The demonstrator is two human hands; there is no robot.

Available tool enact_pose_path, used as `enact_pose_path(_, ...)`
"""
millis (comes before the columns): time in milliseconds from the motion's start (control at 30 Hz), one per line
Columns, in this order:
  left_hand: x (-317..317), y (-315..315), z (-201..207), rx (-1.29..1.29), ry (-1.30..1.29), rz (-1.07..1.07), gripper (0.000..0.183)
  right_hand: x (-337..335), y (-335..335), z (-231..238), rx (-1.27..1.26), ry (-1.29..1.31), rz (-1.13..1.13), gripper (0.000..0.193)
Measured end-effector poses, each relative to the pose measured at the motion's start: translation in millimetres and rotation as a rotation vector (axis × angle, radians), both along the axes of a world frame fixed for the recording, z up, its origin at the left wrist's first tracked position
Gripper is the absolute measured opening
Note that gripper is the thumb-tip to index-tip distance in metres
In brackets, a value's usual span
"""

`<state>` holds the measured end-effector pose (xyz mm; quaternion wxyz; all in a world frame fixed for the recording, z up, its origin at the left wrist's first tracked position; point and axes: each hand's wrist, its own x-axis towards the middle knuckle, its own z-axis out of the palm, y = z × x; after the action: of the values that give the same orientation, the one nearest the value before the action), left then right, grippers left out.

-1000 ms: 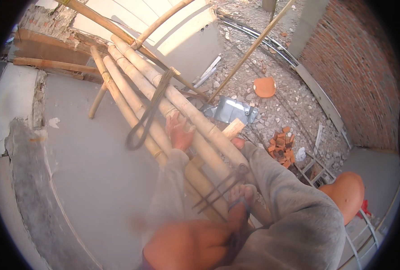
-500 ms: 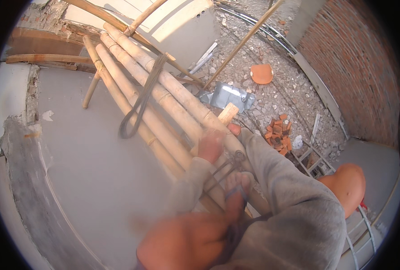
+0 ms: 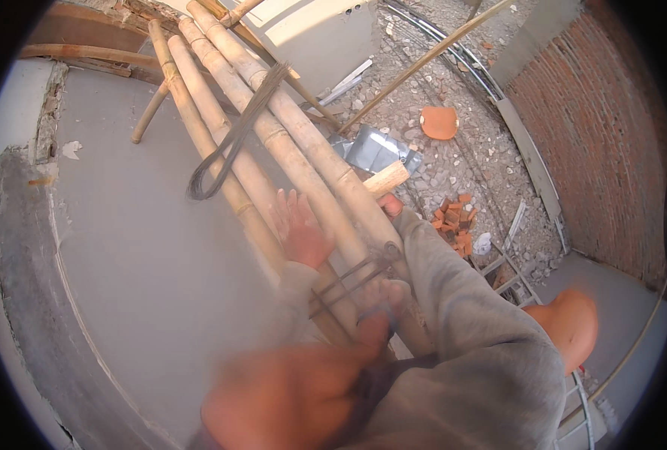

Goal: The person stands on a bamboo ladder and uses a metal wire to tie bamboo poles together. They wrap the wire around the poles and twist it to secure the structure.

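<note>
My left hand (image 3: 303,234) lies with its fingers spread on the left-hand pair of bamboo poles (image 3: 240,174). Beside the outer right bamboo pole (image 3: 330,166), my right hand (image 3: 390,204) looks closed round its edge, its fingers mostly hidden. Dark metal pincers (image 3: 384,256) rest across the poles between my left hand and my sandalled foot (image 3: 382,296). Draped over the poles farther up is a looped bundle of thin wire (image 3: 243,135). A cut wood block (image 3: 387,178) sticks out under the poles near my right hand.
Rubble, an orange curved piece (image 3: 439,122), a grey sheet (image 3: 375,150) and broken bricks (image 3: 455,223) lie to the right. Farther right are a ladder (image 3: 507,277) and a brick wall (image 3: 596,135). A slanting pole (image 3: 423,66) stands beyond. Grey floor (image 3: 146,225) spreads at left.
My left hand has moved left from the middle poles onto the left-hand ones, its fingers now spread. My right hand stays by the outer pole. The view has shifted slightly.
</note>
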<state>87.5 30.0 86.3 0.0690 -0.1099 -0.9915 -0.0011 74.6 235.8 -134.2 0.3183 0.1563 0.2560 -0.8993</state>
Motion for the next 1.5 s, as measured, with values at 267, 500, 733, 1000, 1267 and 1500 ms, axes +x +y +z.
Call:
enact_pose_path(267, 78, 29, -38, 1.376, -0.404, 0.763, 0.045, -6, 13, 0, 0.05, -0.127, 0.116, 0.047)
enact_pose_path(500, 36, 15, -23, 0.779, -0.046, 0.059, 0.053, -3, 14, 3, 0.008, -0.059, -0.007, 0.043)
enact_pose_path(733, -10, -3, -24, 0.753, -0.057, 0.041, 0.036, -2, 17, 5, 0.007, -0.075, 0.055, 0.044)
enact_pose_path(1000, 36, -134, -40, 1.192, -0.056, 1.128, 0.039, 4, 20, -12, 0.078, 0.014, -0.001, 0.041)
enact_pose_path(1267, 57, -144, -112, 2.159, -0.444, 1.147, 0.043, -3, 20, -16, 0.066, -0.074, 0.005, 0.042)
enact_pose_path(1500, 47, -143, -102, 2.113, -0.528, 1.239, 0.04, -3, 20, -12, 0.153, -0.219, 0.157, 0.041)
